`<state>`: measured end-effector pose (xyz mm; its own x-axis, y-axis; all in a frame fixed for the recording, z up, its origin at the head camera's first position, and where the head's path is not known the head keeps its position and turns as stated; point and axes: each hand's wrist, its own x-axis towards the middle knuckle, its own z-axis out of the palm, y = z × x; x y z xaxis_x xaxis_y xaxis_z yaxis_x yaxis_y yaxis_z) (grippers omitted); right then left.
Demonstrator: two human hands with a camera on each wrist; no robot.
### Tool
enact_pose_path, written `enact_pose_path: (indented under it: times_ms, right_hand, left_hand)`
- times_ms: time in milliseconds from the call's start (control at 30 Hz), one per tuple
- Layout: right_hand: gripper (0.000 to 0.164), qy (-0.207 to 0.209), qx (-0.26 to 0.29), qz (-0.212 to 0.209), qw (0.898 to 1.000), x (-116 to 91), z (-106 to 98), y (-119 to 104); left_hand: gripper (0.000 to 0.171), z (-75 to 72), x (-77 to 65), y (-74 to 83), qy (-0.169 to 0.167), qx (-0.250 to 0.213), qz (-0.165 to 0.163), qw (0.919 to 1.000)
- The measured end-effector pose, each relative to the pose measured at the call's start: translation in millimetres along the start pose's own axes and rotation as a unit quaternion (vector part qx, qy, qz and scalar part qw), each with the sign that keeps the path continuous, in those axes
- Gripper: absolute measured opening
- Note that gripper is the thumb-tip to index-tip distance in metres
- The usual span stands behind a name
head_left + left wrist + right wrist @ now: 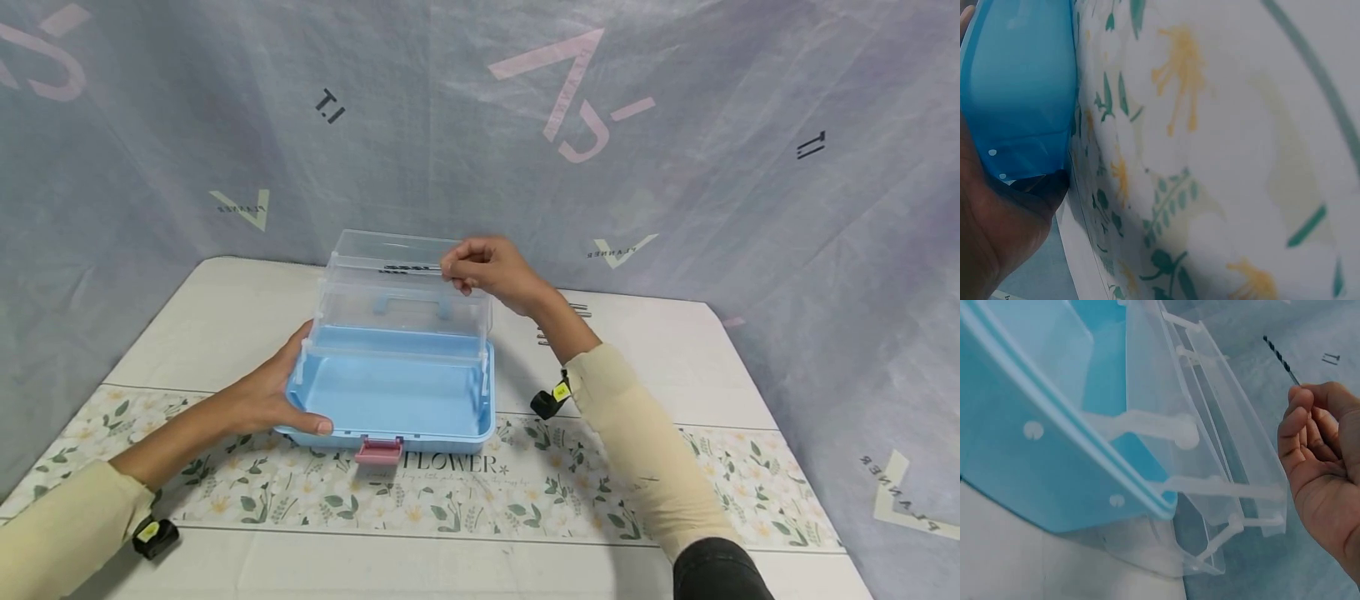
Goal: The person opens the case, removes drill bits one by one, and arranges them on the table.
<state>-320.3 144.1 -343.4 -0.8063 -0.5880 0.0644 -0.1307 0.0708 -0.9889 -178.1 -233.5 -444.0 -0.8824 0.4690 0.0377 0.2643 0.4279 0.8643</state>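
A light blue plastic storage box (397,392) stands open on the table, its clear fold-out trays (405,292) raised at the back and a pink latch (379,451) hanging at the front. My left hand (273,400) grips the box's left end, thumb along the front rim; the left wrist view shows that hand (1004,231) around the blue end wall. Over the upper tray, my right hand (487,271) pinches a drill bit by its shank. In the right wrist view the drill bit (1280,356) shows a dark spiral tip, pointing away from the fingers (1300,400).
Several thin metal rods (577,310) lie on the table right of the box, partly hidden behind my right forearm. The table (645,350) carries a white cloth with a floral band. A grey printed curtain (420,125) hangs close behind the box and along both sides.
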Motion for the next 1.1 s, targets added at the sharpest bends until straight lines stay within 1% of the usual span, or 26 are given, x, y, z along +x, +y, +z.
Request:
enact_pose_path:
  times_ms: [133,267,367,600,633,800,900,1100]
  right_hand:
    - [0.013,-0.004,0.012,0.015,1.000,-10,-9,-1]
    - [0.015,0.004,0.018,0.030,0.999,-21,-20,3]
    - [0.016,0.009,0.017,0.038,0.999,-31,-30,9]
    - [0.017,0.011,0.007,0.062,0.998,-59,-61,31]
    - [0.016,0.012,0.006,0.065,0.998,-63,-65,34]
    - [0.015,0.021,-0.004,0.084,0.996,-84,-85,53]
    - [0.014,0.031,-0.013,0.097,0.995,-99,-96,63]
    - [0.031,0.049,-0.031,0.120,0.991,-125,-119,83]
  left_hand:
    - [0.156,0.2,0.6,-0.8,-0.002,-0.004,0.003,1.0000]
    - [0.156,-0.1,0.8,-1.0,-0.002,-0.007,0.002,1.0000]
    - [0.158,-0.6,-0.7,-0.4,-0.001,0.004,-0.008,1.0000]
    - [0.159,-0.4,-1.3,-1.8,-0.001,0.013,-0.014,0.9998]
    - [0.160,-0.3,-1.5,-1.7,-0.001,0.015,-0.019,0.9997]
    - [0.162,0.1,-3.0,0.2,-0.005,0.048,-0.067,0.9966]
    - [0.162,0.9,-2.6,1.1,-0.007,0.059,-0.076,0.9954]
    - [0.163,1.0,-2.0,2.0,-0.003,0.053,-0.070,0.9961]
